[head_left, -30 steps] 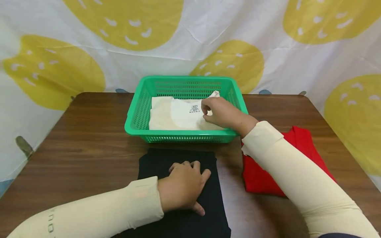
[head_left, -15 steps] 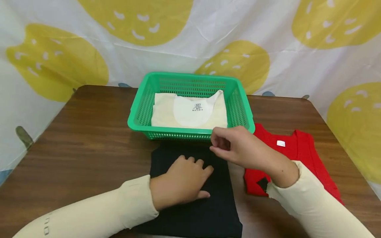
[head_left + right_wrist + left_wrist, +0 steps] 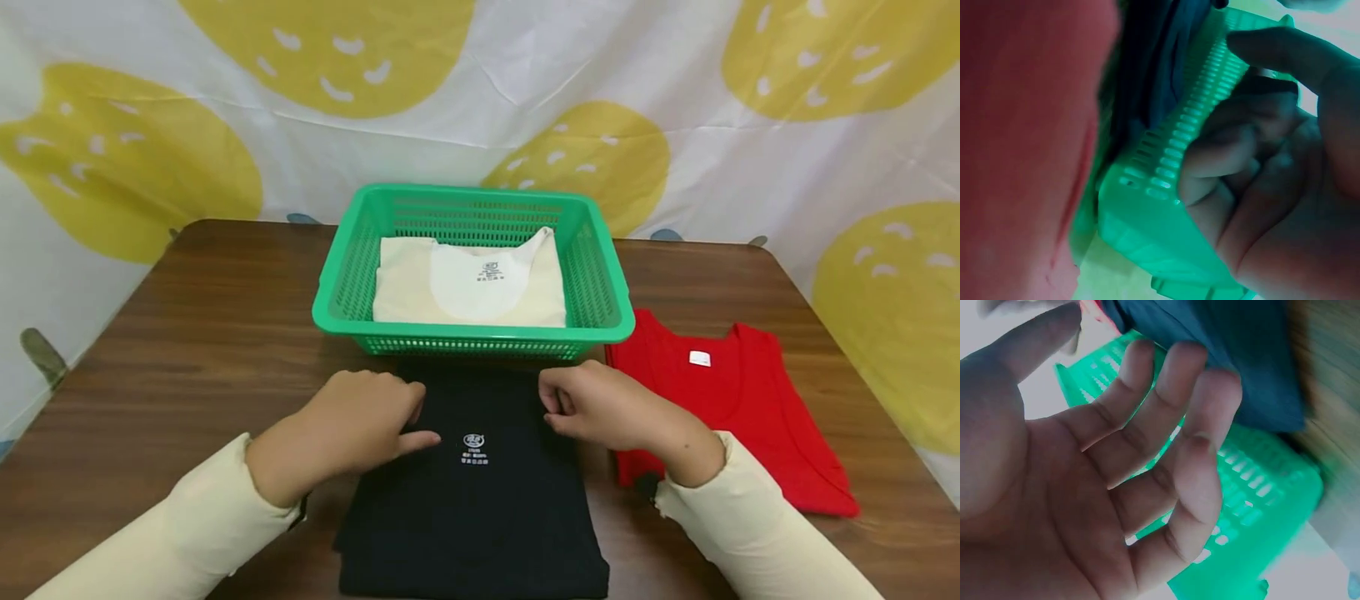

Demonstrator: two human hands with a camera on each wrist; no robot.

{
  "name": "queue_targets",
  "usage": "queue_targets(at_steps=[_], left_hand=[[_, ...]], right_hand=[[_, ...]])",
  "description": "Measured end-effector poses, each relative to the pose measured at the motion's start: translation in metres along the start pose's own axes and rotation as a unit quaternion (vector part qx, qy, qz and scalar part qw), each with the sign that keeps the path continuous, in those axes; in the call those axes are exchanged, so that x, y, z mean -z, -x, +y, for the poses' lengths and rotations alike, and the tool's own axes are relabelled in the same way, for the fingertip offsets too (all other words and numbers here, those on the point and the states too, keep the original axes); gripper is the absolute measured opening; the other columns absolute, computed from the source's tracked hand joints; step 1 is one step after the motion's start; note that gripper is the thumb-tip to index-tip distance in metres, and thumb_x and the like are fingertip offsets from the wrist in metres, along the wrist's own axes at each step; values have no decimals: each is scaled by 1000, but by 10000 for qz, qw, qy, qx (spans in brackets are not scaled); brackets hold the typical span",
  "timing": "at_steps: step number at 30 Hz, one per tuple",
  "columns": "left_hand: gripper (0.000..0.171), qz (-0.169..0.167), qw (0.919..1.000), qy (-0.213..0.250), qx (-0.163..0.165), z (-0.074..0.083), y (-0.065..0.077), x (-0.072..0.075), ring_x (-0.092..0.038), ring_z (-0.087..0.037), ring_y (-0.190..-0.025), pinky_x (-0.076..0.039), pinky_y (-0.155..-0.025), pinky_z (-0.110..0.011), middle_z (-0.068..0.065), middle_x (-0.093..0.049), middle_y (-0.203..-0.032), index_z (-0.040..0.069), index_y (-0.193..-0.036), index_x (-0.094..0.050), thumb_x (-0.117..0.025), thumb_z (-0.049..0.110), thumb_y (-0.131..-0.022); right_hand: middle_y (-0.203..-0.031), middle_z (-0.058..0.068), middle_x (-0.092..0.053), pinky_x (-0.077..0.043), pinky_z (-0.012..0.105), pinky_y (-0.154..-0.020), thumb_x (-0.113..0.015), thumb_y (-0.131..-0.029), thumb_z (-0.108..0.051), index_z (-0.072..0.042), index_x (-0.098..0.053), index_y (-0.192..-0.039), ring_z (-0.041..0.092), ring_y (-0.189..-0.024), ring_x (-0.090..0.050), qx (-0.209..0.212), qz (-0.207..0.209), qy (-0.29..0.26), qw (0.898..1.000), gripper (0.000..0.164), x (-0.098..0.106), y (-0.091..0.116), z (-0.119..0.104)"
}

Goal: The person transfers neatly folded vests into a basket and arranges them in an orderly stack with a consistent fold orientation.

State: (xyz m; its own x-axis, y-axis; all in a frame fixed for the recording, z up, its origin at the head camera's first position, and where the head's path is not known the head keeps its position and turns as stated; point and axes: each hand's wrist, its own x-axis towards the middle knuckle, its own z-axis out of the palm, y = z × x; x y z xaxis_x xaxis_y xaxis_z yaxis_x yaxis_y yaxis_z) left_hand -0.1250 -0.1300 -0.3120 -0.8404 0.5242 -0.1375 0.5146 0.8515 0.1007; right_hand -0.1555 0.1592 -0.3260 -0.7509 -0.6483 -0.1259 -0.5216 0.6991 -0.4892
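Near black cloth's (image 3: 480,517) edges, left hand (image 3: 341,429) and right hand (image 3: 618,417) stand apart.

A black garment (image 3: 480,517) lies folded flat on the counter (image 3: 187,333), in the lower middle of the head view's frame. It forms a rough rectangle that widens toward the bottom of the frame. A small white printed mark (image 3: 474,448), too small to read, sits centred in its upper half. At the lower left, a corner of cloth juts out slightly.
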Motion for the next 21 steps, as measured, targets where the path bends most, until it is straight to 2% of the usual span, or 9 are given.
queue_targets(at_steps=[6, 10, 17, 21], left_hand=[[45, -110, 9997, 73, 227, -19, -2, -9, -47, -13, -50, -34, -46, -30, 4, -47, -54, 19, -65, -53, -71, 54, -87], [53, -215, 9988, 48, 436, -28, 4, -16, -46, -14, -47, -32, -45, -31, 3, -46, -51, 20, -57, -49, -69, 60, -85], [56, -439, 9973, -85, 587, -29, 0, -18, -50, -17, -52, -41, -49, -37, 1, -50, -56, 17, -61, -57, -68, 68, -80], [58, -548, 9960, -54, 702, -29, -4, -19, -51, -17, -54, -43, -51, -39, 1, -51, -57, 16, -62, -58, -69, 71, -78]], right_hand=[[-57, -8, -51, -45, 22, -56, -76, -88, -17, -16, -54, -78, 4, -48, -46, -242, -273, -172, 9992, 24, -3, 2, 12], [-55, -6, -51, -45, 23, -54, -74, -90, -26, -15, -56, -73, 6, -46, -46, -537, -474, -260, 9971, 27, -4, -2, 15], [-54, 6, -59, -51, 27, -50, -73, -90, -40, -11, -61, -70, 17, -43, -58, -1637, -749, -641, 9816, 37, -3, -1, 21], [-55, 7, -60, -52, 29, -47, -73, -88, -45, -10, -60, -72, 19, -43, -61, -1791, -811, -695, 9780, 40, -5, -2, 19]])
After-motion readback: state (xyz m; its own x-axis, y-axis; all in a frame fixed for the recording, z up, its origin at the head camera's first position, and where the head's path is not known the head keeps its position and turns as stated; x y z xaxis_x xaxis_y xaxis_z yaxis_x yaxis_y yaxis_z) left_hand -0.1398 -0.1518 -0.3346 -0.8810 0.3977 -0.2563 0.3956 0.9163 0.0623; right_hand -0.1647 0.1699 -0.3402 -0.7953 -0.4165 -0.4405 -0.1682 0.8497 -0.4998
